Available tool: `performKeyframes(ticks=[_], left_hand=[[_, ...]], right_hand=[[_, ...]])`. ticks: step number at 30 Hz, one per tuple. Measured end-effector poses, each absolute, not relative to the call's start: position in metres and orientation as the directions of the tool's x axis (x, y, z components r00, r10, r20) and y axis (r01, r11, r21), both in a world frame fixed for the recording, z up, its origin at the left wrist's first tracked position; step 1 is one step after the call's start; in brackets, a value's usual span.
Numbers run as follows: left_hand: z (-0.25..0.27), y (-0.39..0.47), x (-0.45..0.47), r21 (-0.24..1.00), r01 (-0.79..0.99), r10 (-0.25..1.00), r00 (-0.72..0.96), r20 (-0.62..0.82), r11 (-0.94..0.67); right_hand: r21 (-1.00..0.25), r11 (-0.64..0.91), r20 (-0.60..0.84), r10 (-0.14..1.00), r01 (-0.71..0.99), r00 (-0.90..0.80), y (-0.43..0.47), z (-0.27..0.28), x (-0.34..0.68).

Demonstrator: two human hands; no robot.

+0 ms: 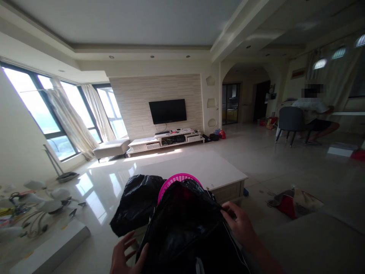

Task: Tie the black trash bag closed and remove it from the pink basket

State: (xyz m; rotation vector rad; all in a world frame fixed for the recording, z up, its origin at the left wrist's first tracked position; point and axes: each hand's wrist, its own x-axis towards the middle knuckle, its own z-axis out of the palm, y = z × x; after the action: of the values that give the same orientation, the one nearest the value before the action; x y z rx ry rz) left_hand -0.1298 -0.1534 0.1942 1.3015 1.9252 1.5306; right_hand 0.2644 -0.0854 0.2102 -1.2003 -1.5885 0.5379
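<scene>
A pink plastic basket (176, 179) sits in front of me, mostly covered by a black plastic bag (185, 224). My right hand (241, 224) pinches the bag's upper right edge. My left hand (125, 253) lies against the bag's lower left side, thumb pressing on it and fingers spread. A second crumpled black bag (137, 203) lies to the left of the basket.
A white low table (205, 171) stands just behind the basket. A red and beige bundle (295, 201) lies on the floor at right. Lamp parts (31, 205) clutter the floor at left. A person (313, 114) sits on a chair far right. TV (167, 111) on the far wall.
</scene>
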Motion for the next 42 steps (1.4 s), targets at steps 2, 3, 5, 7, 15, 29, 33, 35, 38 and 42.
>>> performKeyframes(ticks=[2, 3, 5, 7, 15, 29, 33, 35, 38, 42], left_hand=[[0.184, -0.149, -0.129, 0.952, 0.304, 0.856, -0.501, 0.130, 0.033], [0.178, -0.147, -0.129, 0.964, 0.265, 0.870, -0.482, 0.108, 0.027], [0.170, -0.146, -0.127, 0.968, 0.253, 0.909, -0.402, 0.109, -0.004], [0.168, -0.148, -0.125, 0.952, 0.303, 0.957, -0.263, 0.123, -0.039], [0.188, -0.172, -0.096, 0.799, 0.520, 0.951, 0.111, 0.288, -0.303], [0.163, -0.150, -0.100, 0.995, -0.066, 0.984, -0.157, -0.081, 0.071], [0.184, -0.157, -0.100, 1.000, 0.024, 0.958, -0.286, 0.025, -0.019], [0.193, -0.162, -0.102, 0.995, 0.093, 0.954, -0.297, 0.049, -0.022], [0.203, -0.168, -0.102, 0.989, 0.147, 0.948, -0.311, 0.065, -0.020], [0.211, -0.174, -0.102, 0.985, 0.168, 0.933, -0.347, 0.098, -0.040]], right_hand=[[-0.805, 0.401, 0.451, 0.893, 0.436, 0.012, -0.086, 0.214, 0.267], [-0.801, 0.404, 0.451, 0.892, 0.442, 0.003, -0.086, 0.216, 0.269], [-0.788, 0.416, 0.460, 0.888, 0.454, -0.016, -0.087, 0.220, 0.272], [-0.784, 0.424, 0.466, 0.884, 0.454, -0.020, -0.087, 0.222, 0.273], [-0.956, 0.230, 0.249, 0.964, 0.182, 0.090, -0.074, 0.193, 0.263], [-0.984, -0.113, -0.140, 0.968, 0.137, -0.207, -0.090, 0.163, 0.245], [-0.996, -0.089, -0.086, 0.981, -0.008, -0.171, -0.084, 0.187, 0.246], [-0.996, -0.071, -0.061, 0.985, -0.055, -0.159, -0.085, 0.198, 0.249], [-0.994, -0.060, -0.046, 0.987, -0.090, -0.154, -0.089, 0.210, 0.256], [-0.994, -0.032, -0.022, 0.996, -0.106, -0.090, -0.089, 0.215, 0.264]])
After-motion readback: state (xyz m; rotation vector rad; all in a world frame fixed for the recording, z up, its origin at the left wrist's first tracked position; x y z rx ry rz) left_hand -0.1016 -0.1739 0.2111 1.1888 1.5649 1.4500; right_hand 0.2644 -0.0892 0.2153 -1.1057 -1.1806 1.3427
